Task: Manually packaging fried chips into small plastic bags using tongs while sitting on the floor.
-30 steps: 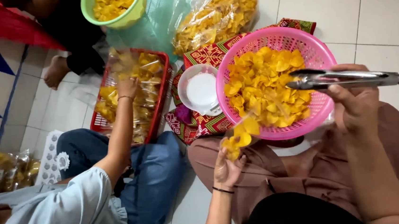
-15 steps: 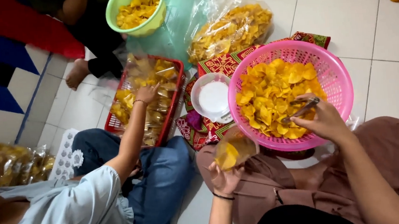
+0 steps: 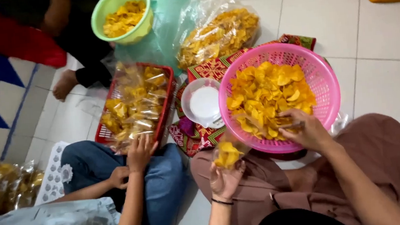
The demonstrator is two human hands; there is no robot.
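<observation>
- Biggest thing going on is the pink basket [image 3: 323, 76] on the tiled floor [image 3: 382, 69], still piled high with yellow chips [image 3: 267, 93], so by my guess there's loads left to bag.
- Next to it, a red tray [image 3: 168, 98] already stacked with filled clear packets [image 3: 133, 108]. That reads as the finished pile, and it looks pretty full.
- Behind those sits a big clear sack of chips [image 3: 217, 32] and a green bowl [image 3: 99, 13] with more in it, both untouched as far as I can see.
- A co-worker's hand [image 3: 140, 153] rests on the tray's near edge, touching the packets.
- Right hand [image 3: 308, 130] is down in the basket at its near rim, fingers curled over metal tongs [image 3: 292, 125]. Only a sliver of them shows, so I can't tell if they've got chips.
- Left hand [image 3: 224, 179] holds up a small clear bag [image 3: 228, 153] just outside the rim, fingers wrapped loosely round its bottom. It's only partly filled.
- White lid [image 3: 204, 102] between tray and basket; no idea what's under it.
</observation>
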